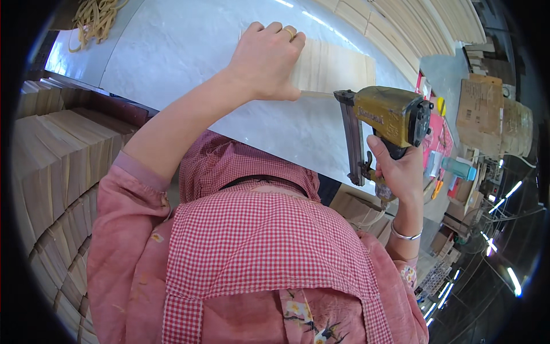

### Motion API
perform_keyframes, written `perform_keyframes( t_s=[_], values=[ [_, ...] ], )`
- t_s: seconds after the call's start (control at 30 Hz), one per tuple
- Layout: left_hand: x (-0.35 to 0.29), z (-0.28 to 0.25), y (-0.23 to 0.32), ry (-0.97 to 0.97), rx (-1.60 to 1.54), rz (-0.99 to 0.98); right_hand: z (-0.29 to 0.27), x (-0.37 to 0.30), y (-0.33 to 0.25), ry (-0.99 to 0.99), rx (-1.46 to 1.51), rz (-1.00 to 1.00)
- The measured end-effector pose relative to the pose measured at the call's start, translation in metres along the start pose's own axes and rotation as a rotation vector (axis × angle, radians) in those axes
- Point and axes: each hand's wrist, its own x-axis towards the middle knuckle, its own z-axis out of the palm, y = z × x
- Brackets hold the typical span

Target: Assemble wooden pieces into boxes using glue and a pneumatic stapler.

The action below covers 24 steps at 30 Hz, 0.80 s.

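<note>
Fingers (275, 27) of the left hand (264, 62) clamped on a pale rectangular wooden board (344, 66), on the grey-white marbled tabletop (172, 54), right hand (403, 172) gripping a gold-and-black metal nail gun (382, 112), nose at the board's near edge

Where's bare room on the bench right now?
Biggest patch: the pale tabletop between the yellow bands and the left forearm. A smaller one lies between the wooden piece, the near edge and the nail gun. Crowded: far right, with stacked wood strips, and beyond the right hand, with a blue-green bottle.
</note>
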Motion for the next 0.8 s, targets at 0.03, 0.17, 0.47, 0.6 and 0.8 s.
perform_keyframes(
  t_s=[0.03,0.17,0.47,0.6,0.8],
  values=[
    [0.001,-0.001,0.0,-0.004,0.003,0.003,0.001,0.001,-0.001,0.001,-0.001,-0.013],
    [0.002,0.001,-0.001,0.003,0.009,0.009,0.002,0.004,-0.004,-0.009,-0.011,-0.003],
    [-0.002,-0.007,-0.001,-0.103,0.016,-0.05,0.002,0.007,-0.02,-0.031,-0.217,-0.012],
    [-0.022,-0.001,-0.018,0.063,-0.033,0.029,0.009,0.001,-0.037,0.003,-0.302,0.044],
    [-0.073,0.013,-0.082,0.216,-0.52,-0.005,0.032,-0.008,-0.037,-0.064,-0.094,-0.134]
  ],
)
